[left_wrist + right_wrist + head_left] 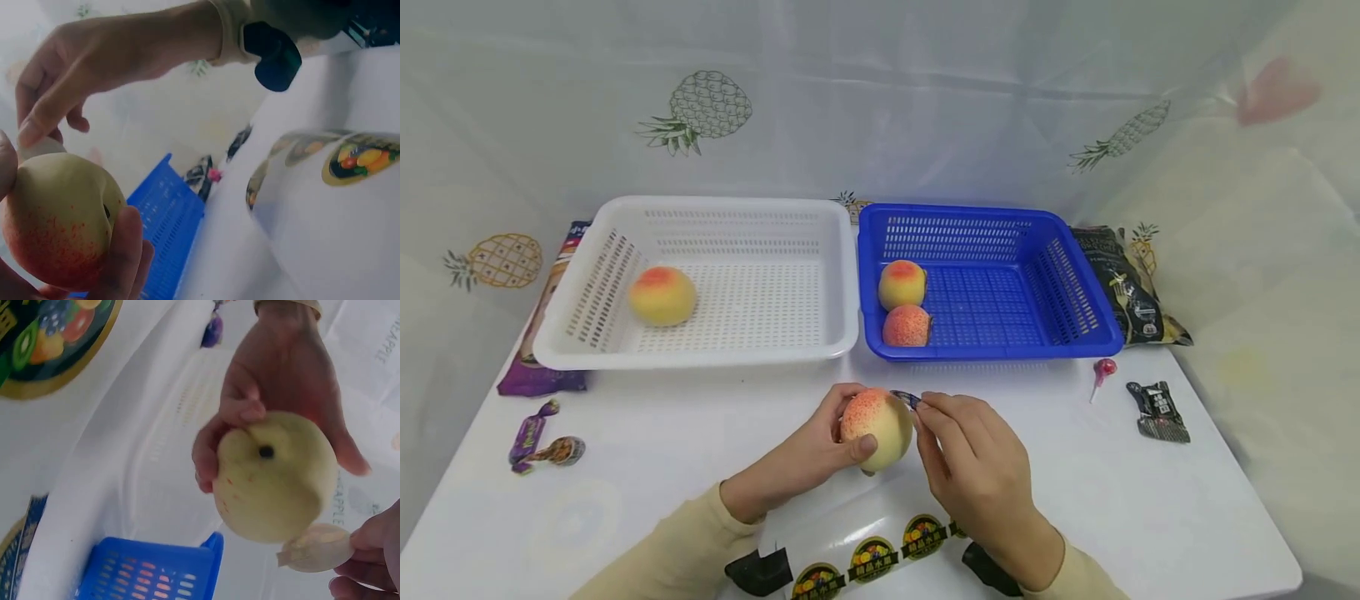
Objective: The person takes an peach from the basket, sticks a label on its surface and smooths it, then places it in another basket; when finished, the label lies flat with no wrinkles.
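Observation:
My left hand (816,454) holds a yellow peach (886,433) with a speckled red blush, its fingers and thumb curled round the sides. My right hand (981,458) pinches a small oval sticker (906,398) at the peach's right edge. In the right wrist view the pale back of the sticker (317,548) overlaps the peach (278,487) near its lower edge; whether it sticks there I cannot tell. A strip of round fruit-printed stickers (874,558) on white backing lies below both hands.
Behind the hands stand a white basket (700,360) with one peach (662,297) and a blue basket (992,352) with two peaches. Wrapped candies (529,437) lie at left; a lollipop (1103,371) and black packet (1159,412) at right. Snack bags flank the baskets.

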Tool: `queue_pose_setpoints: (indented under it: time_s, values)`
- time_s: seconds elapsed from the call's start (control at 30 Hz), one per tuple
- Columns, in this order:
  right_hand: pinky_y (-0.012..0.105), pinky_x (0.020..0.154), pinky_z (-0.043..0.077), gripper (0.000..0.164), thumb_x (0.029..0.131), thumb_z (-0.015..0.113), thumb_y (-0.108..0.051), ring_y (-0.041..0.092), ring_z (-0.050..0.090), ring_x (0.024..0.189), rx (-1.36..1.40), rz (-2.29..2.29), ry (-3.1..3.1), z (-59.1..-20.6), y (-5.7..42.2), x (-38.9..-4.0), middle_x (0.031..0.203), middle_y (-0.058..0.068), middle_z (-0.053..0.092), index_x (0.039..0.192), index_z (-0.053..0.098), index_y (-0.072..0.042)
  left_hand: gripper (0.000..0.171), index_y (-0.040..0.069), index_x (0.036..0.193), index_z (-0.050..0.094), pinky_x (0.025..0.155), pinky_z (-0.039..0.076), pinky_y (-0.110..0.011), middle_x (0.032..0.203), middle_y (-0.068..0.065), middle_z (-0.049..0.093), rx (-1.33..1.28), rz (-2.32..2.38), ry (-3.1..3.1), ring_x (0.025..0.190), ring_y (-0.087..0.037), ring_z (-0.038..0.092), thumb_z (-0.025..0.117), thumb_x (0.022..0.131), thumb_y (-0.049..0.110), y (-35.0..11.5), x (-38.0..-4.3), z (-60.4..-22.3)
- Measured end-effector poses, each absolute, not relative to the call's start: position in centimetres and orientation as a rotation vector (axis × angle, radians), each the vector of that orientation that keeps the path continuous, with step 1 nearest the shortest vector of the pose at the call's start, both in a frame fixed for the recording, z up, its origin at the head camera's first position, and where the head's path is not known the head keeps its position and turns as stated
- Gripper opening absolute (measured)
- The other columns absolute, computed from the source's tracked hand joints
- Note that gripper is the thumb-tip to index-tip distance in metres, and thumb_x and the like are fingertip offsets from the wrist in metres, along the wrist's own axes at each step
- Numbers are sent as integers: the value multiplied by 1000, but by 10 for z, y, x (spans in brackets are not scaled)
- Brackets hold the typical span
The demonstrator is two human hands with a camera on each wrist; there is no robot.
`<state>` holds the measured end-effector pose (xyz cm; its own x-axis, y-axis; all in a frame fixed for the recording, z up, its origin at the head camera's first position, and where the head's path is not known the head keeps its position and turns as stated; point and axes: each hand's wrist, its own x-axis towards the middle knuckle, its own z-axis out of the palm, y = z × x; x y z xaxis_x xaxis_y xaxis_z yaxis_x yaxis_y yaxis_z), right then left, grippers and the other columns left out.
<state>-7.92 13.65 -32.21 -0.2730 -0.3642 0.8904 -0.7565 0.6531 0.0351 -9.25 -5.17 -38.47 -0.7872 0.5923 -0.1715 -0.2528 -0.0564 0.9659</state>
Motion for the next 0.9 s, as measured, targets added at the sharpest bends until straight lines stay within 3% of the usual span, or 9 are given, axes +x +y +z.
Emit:
queue_pose_setpoints:
  time_s: [0.37,0.8,0.9]
  values:
    - [29,65,48,18,84,50,-6,22,60,71,984,405,-1972,-327,130,-71,83,9,66,81,66,1,57,20,128,17,79,46,-40,121,-9,39,238,1902,1714,89,-22,55,52,87,37,-47,-89,-383]
    - [29,64,48,21,87,47,-9,21,60,74,1004,384,-2044,-330,125,-68,85,9,65,85,66,-1,53,21,129,19,79,45,-44,121,-9,40,257,1937,1696,89,-23,55,51,88,35,-47,-88,-380]
    - [29,62,47,20,88,50,-13,22,59,74,1016,385,-2024,-328,124,-69,86,9,64,85,66,-1,53,21,129,21,82,45,-41,123,-8,40,281,1932,1700,96,-22,53,50,88,37,-48,-88,-378]
